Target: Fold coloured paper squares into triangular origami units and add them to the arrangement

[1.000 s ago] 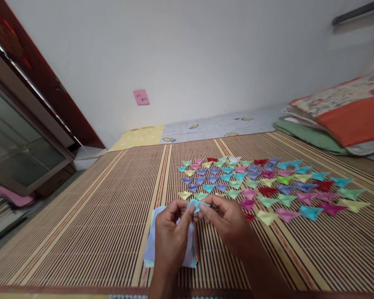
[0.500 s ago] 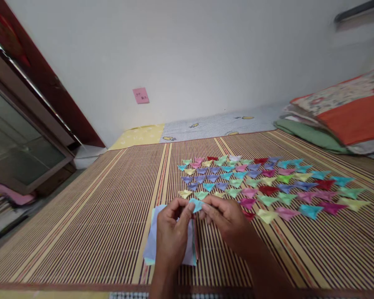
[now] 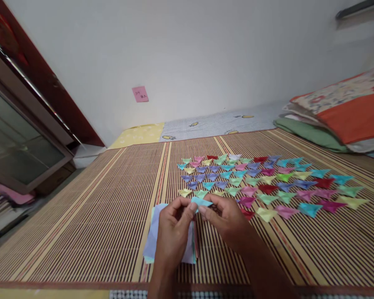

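Observation:
Between my two hands is a small folded piece of light blue paper (image 3: 201, 202), pointed toward the right. My left hand (image 3: 175, 226) pinches its left end between thumb and fingers. The thumb and fingers of my right hand (image 3: 226, 218) are closed on its right part, fingertips partly behind it. Beneath my left hand lies a stack of paper sheets (image 3: 188, 251), pale purple on top, with green and pink edges showing. Beyond and to the right, rows of small folded paper shapes (image 3: 267, 189) in many colours rest on the striped mat (image 3: 106, 216).
A pink note (image 3: 140, 94) is stuck to the white wall (image 3: 205, 54). Folded bedding (image 3: 345, 116) is piled at the right. At the left stands a glass-fronted cabinet (image 3: 21, 137). Patterned cloth (image 3: 205, 124) runs along the wall behind the mat.
My right fingers have shifted along the light blue paper, and more of its pointed right end shows. My left hand keeps its pinch almost in place.

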Demonstrator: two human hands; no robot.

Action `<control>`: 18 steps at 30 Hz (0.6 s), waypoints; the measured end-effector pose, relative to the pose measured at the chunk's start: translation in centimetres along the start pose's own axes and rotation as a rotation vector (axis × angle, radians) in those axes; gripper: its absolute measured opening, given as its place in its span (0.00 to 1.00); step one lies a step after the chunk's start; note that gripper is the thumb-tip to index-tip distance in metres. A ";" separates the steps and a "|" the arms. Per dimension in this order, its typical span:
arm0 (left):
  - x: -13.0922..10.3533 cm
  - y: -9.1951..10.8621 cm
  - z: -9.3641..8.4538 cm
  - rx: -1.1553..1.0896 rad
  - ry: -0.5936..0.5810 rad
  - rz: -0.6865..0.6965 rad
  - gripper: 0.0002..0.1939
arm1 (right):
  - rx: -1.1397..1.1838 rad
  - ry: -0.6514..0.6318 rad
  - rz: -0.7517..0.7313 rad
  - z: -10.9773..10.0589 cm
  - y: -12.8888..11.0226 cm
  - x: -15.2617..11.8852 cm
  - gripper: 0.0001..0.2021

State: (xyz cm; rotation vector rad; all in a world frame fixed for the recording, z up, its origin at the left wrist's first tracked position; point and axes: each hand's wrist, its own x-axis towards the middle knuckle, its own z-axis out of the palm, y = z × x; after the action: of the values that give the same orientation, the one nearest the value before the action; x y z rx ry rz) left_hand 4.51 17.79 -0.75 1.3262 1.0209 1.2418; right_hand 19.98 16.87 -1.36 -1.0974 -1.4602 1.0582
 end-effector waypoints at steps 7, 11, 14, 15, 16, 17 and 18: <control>-0.2 0.2 -0.5 -0.085 0.000 0.041 0.09 | 0.153 0.037 -0.002 -0.3 0.7 0.1 0.11; -0.3 0.2 0.0 -0.084 0.097 0.038 0.09 | 0.163 0.035 -0.011 -0.2 0.5 0.1 0.10; -0.2 0.3 0.1 -0.070 0.143 0.056 0.08 | 0.167 0.048 -0.014 -0.1 0.3 0.1 0.11; -0.3 0.3 0.2 -0.061 0.153 0.063 0.07 | 0.171 0.053 -0.015 -0.1 0.4 0.1 0.10; -0.3 0.3 0.2 -0.052 0.160 0.068 0.07 | 0.176 0.056 -0.014 0.0 0.4 0.1 0.10; -0.3 0.2 0.2 -0.042 0.163 0.069 0.07 | 0.185 0.061 -0.014 0.1 0.4 0.1 0.11; -0.3 0.2 0.2 -0.033 0.166 0.069 0.07 | 0.196 0.068 -0.014 0.1 0.4 0.1 0.11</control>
State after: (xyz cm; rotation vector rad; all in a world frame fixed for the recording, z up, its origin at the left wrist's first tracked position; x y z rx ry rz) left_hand 4.66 17.45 -0.60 1.2582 1.0731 1.4346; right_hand 19.92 17.10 -1.77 -0.9722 -1.2796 1.1180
